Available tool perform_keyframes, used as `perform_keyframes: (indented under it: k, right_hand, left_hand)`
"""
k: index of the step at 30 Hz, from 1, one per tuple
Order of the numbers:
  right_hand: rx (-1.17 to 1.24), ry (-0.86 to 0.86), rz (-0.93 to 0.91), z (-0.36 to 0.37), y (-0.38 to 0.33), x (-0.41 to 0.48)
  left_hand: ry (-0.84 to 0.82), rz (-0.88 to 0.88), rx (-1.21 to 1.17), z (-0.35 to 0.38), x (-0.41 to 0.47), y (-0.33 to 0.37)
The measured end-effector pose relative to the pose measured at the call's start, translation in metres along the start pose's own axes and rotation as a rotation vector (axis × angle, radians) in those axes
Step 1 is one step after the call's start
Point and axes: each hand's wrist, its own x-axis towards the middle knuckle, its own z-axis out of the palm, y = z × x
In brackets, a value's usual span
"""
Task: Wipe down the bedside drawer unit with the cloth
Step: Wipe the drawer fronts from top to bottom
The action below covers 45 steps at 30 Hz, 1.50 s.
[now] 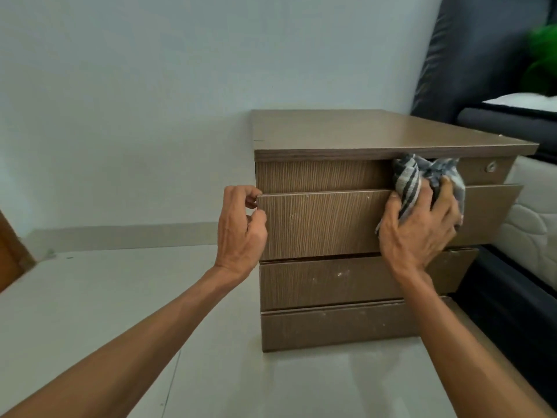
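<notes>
The brown wood-grain drawer unit (331,131) stands on the floor against the wall. Its second drawer (319,224) sticks out a little from the front. My left hand (241,227) pinches the left edge of that drawer front between fingers and thumb. My right hand (422,227) presses a grey and white striped cloth (407,182) against the upper right of the drawer fronts, just under the top board. A small round lock (492,166) shows on the top drawer to the right of the cloth.
A bed with a white quilted mattress (524,236) and dark frame stands close on the right. A dark headboard (470,55) leans behind it. Pale tiled floor (120,297) spreads left and in front. A brown door edge (12,254) shows at far left.
</notes>
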Motion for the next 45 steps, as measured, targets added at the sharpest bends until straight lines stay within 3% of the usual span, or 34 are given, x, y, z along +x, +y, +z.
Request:
perform_keyframes:
  k: [7,20,24,28,30,33,35,37,39,43,45]
  right_hand:
    - [0.001,0.019,-0.168,-0.008,-0.03,-0.036]
    - [0.213,-0.169,-0.418,-0.004,-0.14,-0.118]
    - [0.403,-0.247,-0.438,-0.01,-0.157,-0.134]
    - [0.823,-0.37,-0.311,-0.031,-0.148,-0.137]
    - [0.935,-0.354,-0.084,-0.045,-0.138,-0.128]
    - [1.045,-0.255,0.33,-0.064,-0.115,-0.094]
    - [1.024,-0.104,0.421,-0.071,-0.097,-0.063]
    - [0.93,-0.027,0.357,-0.073,-0.083,-0.042]
    - [0.814,-0.058,0.177,-0.067,-0.076,-0.034]
    - [0.276,-0.241,-0.443,-0.037,-0.084,-0.055]
    - [0.056,-0.256,-0.651,-0.021,-0.085,-0.07]
  left_hand:
    - [-0.02,-0.05,-0.104,-0.012,-0.005,0.007]
    - [0.027,-0.59,-0.585,-0.027,0.014,0.02]
    - [-0.012,-0.654,-0.715,-0.04,0.017,0.021]
    - [-0.133,-0.687,-0.653,-0.051,0.021,0.025]
    - [-0.161,-0.691,-0.511,-0.049,0.023,0.034]
    - [-0.227,-0.595,-0.314,-0.042,0.025,0.045]
    - [-0.255,-0.532,-0.218,-0.04,0.026,0.048]
    - [-0.281,-0.492,-0.152,-0.038,0.028,0.05]
    - [-0.297,-0.468,-0.096,-0.035,0.03,0.052]
    - [-0.259,-0.461,-0.055,-0.028,0.032,0.055]
    - [-0.239,-0.457,-0.022,-0.026,0.033,0.055]
